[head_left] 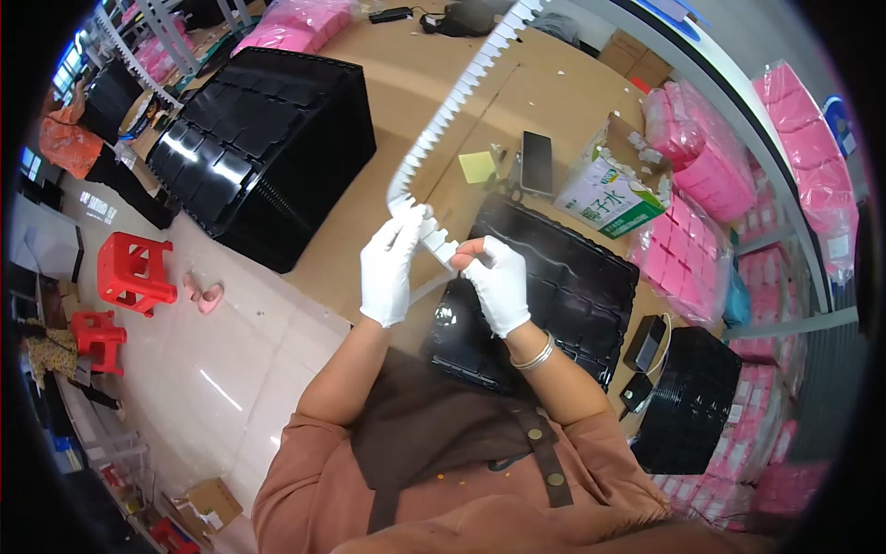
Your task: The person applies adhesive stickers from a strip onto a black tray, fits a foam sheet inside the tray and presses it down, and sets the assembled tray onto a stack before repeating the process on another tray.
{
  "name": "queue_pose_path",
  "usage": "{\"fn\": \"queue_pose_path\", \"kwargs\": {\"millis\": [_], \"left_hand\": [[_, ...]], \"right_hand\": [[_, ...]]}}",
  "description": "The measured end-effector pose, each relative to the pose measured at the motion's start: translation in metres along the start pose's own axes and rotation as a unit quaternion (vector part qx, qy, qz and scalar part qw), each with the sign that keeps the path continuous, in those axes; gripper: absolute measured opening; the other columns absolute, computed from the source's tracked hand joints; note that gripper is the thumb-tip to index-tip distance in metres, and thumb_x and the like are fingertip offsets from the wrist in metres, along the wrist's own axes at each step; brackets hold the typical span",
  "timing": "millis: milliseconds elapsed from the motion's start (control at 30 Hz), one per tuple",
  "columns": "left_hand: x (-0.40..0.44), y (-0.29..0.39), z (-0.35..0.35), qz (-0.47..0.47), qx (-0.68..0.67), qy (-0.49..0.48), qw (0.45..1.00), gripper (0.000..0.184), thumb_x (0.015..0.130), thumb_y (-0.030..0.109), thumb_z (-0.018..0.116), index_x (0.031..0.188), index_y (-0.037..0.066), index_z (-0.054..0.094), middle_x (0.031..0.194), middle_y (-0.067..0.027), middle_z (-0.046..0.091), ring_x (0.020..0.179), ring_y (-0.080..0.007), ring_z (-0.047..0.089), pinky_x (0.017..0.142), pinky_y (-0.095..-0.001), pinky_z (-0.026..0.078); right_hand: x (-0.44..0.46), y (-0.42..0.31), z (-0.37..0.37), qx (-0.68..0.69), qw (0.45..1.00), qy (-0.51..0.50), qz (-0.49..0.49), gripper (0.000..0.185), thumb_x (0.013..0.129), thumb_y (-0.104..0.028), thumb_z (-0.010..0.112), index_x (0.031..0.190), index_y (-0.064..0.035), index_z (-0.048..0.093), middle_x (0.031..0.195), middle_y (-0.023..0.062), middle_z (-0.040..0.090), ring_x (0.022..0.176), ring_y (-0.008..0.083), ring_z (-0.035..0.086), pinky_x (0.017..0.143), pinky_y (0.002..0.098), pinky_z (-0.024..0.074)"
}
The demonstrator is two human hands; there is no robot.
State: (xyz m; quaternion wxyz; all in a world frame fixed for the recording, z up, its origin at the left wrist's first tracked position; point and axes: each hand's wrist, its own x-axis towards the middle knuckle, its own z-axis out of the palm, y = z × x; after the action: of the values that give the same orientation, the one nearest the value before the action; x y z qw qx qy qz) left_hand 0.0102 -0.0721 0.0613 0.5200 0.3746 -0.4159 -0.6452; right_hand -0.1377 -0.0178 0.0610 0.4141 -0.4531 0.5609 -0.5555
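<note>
A long white strip with a notched edge [450, 103] runs from the top of the view down to my hands, bending sharply near its lower end. My left hand [388, 270], in a white glove, is closed on the strip near that bend, fingertips together. The right hand [499, 284], gloved too but with bare fingertips showing, pinches the strip's short lower end. Under my right hand lies a shiny black panelled crate or lid [554, 286] on the brown table [388, 88].
A large black crate [268, 148] stands at the left. Beyond my hands are a yellow note pad [477, 167], a phone [536, 162] and a carton of white scraps [614, 180]. Pink wrapped packs [683, 254] are stacked right. Red stools [136, 272] and another person [78, 143] are left.
</note>
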Motion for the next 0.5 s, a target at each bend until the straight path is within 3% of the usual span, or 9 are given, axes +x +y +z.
{"fn": "queue_pose_path", "kwargs": {"millis": [33,67,133,267,300,333,400,500], "left_hand": [[0.003,-0.010,-0.004,0.029,0.016,0.008,0.999,0.029,0.100,0.015,0.053,0.120,-0.005,0.059,0.101,-0.0103,0.065,0.091,-0.0176,0.066,0.073,-0.0255,0.051],[0.004,-0.016,-0.009,-0.008,-0.023,0.010,1.000,0.028,0.100,0.015,0.053,0.119,-0.005,0.059,0.099,-0.0095,0.064,0.088,-0.0167,0.065,0.072,-0.0249,0.050],[0.005,-0.019,-0.013,-0.078,-0.100,0.016,0.992,0.026,0.100,0.014,0.053,0.117,-0.005,0.059,0.094,-0.0078,0.063,0.081,-0.0148,0.063,0.068,-0.0237,0.049],[0.002,-0.024,-0.028,-0.094,-0.140,0.072,0.983,0.024,0.097,0.014,0.060,0.113,-0.005,0.062,0.095,-0.0090,0.065,0.076,-0.0115,0.059,0.064,-0.0219,0.046],[0.000,-0.028,-0.031,-0.082,-0.132,0.072,0.985,0.023,0.098,0.014,0.060,0.112,-0.004,0.063,0.093,-0.0083,0.065,0.071,-0.0092,0.056,0.064,-0.0216,0.046],[-0.003,-0.030,-0.033,-0.083,-0.125,0.070,0.986,0.023,0.098,0.014,0.060,0.111,-0.004,0.063,0.094,-0.0082,0.065,0.070,-0.0087,0.055,0.064,-0.0215,0.046],[-0.008,-0.030,-0.034,-0.080,-0.109,0.065,0.989,0.022,0.098,0.013,0.060,0.110,-0.004,0.064,0.094,-0.0082,0.065,0.069,-0.0076,0.053,0.064,-0.0214,0.045],[-0.015,-0.030,-0.035,-0.081,-0.055,0.072,0.993,0.023,0.097,0.015,0.061,0.110,-0.004,0.065,0.093,-0.0073,0.067,0.072,-0.0068,0.056,0.064,-0.0212,0.046]], "right_hand": [[-0.003,0.000,-0.002,-0.064,0.994,0.023,-0.084,0.008,0.076,-0.001,0.072,0.083,-0.0001,0.069,0.089,0.0049,0.065,0.072,0.0130,0.060,0.066,0.0264,0.0477],[-0.007,-0.002,-0.004,-0.127,0.977,0.044,-0.166,0.007,0.074,0.001,0.071,0.080,-0.0001,0.069,0.089,0.0056,0.065,0.072,0.0147,0.061,0.067,0.0269,0.0486],[-0.016,-0.016,-0.007,-0.161,0.965,0.010,-0.207,0.009,0.070,0.007,0.068,0.074,-0.0017,0.067,0.088,0.0077,0.063,0.075,0.0177,0.063,0.068,0.0307,0.0508],[0.048,0.007,-0.057,-0.199,0.966,0.076,-0.148,0.008,0.069,0.004,0.070,0.073,0.0001,0.064,0.083,0.0091,0.064,0.078,0.0197,0.064,0.071,0.0300,0.0518],[0.074,0.033,-0.080,-0.329,0.918,0.082,-0.206,0.007,0.067,0.003,0.070,0.072,-0.0009,0.066,0.082,0.0112,0.065,0.078,0.0256,0.064,0.073,0.0332,0.0524],[0.094,0.051,-0.097,-0.414,0.898,0.057,-0.140,0.006,0.067,0.002,0.069,0.070,-0.0030,0.069,0.085,0.0128,0.066,0.081,0.0303,0.064,0.075,0.0372,0.0525],[0.122,0.079,-0.112,-0.461,0.886,-0.023,-0.048,0.005,0.065,-0.002,0.073,0.067,-0.0057,0.070,0.087,0.0133,0.066,0.088,0.0323,0.064,0.077,0.0393,0.0528],[0.128,0.086,-0.101,-0.546,0.837,-0.012,-0.036,0.019,0.062,-0.007,0.081,0.077,-0.0066,0.070,0.092,0.0153,0.064,0.092,0.0331,0.065,0.078,0.0408,0.0533]]}}
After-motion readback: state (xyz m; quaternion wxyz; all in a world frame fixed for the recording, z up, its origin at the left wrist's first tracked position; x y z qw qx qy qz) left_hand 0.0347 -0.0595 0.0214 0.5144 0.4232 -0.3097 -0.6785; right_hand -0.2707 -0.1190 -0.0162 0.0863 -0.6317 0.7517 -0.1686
